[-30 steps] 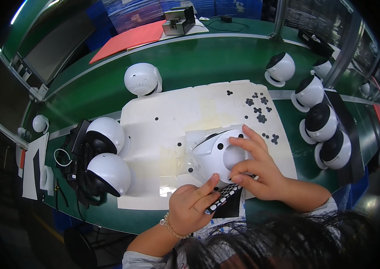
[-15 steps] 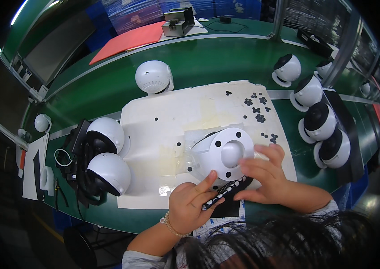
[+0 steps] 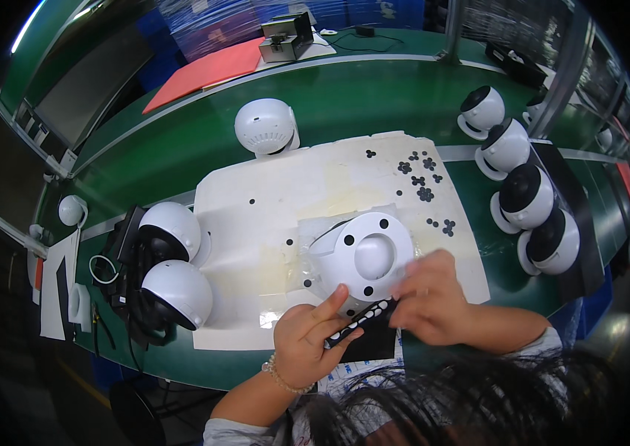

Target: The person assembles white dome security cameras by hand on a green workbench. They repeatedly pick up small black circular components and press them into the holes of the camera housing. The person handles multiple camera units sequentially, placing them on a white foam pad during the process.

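A white camera (image 3: 322,256) with a round base (image 3: 396,249) lies base-up in front of me. Three black round pads (image 3: 368,291) sit on the base around its central hollow. In my left hand (image 3: 304,338) is a black strip with white round spots (image 3: 359,321), held slanting just below the base, with one finger stretched toward the base rim. My right hand (image 3: 434,297) is beside the right end of the strip and the base's lower right edge. Its fingers are blurred by motion, so what they hold cannot be made out.
A white sheet (image 3: 237,275) covers the table's middle, with loose black pads (image 3: 424,194) scattered at its right. Several white-and-black cameras (image 3: 527,195) line the right side. Two more (image 3: 177,293) stand at left beside black cables (image 3: 140,312); another (image 3: 266,126) stands behind.
My right hand has moved down and in toward the strip's right end, its spread fingers drawing together. The left hand still holds the strip. The whole view has shifted slightly.
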The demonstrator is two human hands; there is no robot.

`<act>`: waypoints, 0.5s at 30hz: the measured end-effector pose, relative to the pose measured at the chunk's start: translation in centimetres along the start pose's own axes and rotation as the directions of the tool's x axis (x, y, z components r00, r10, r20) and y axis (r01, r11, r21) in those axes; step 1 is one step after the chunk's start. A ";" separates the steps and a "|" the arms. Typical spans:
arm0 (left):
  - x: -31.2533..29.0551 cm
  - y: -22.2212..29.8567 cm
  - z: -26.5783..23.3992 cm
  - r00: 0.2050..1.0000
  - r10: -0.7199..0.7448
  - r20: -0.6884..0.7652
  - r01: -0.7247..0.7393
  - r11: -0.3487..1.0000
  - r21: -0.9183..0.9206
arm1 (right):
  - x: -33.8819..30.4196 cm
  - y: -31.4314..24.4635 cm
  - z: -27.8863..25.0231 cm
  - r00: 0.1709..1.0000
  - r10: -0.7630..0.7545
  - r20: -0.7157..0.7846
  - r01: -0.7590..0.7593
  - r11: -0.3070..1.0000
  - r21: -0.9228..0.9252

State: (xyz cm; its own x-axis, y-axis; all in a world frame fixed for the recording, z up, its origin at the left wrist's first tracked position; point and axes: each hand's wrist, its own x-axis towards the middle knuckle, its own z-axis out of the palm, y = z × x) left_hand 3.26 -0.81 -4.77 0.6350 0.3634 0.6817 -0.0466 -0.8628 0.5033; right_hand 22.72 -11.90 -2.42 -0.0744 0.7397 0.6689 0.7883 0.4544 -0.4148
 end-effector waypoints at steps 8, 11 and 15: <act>0.0 0.3 0.0 1.000 0.008 0.006 -0.008 0.998 0.064 | 0.6 1.5 -1.0 0.925 0.368 0.097 -0.380 0.902 0.204; 0.0 0.3 0.1 1.000 0.012 0.004 -0.012 0.997 0.077 | 0.7 1.5 -0.9 0.931 0.351 0.095 -0.364 0.907 0.211; 0.2 0.5 0.1 1.000 0.017 -0.001 -0.017 0.996 0.091 | 0.8 1.4 -0.8 0.930 0.354 0.101 -0.367 0.912 0.182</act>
State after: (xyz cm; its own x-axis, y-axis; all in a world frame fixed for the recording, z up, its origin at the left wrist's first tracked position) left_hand 3.40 -1.15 -4.45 0.6336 0.3488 0.6906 0.0127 -0.8972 0.4415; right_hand 24.21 -11.10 -1.99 0.1482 0.8985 0.4131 0.6352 0.2337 -0.7362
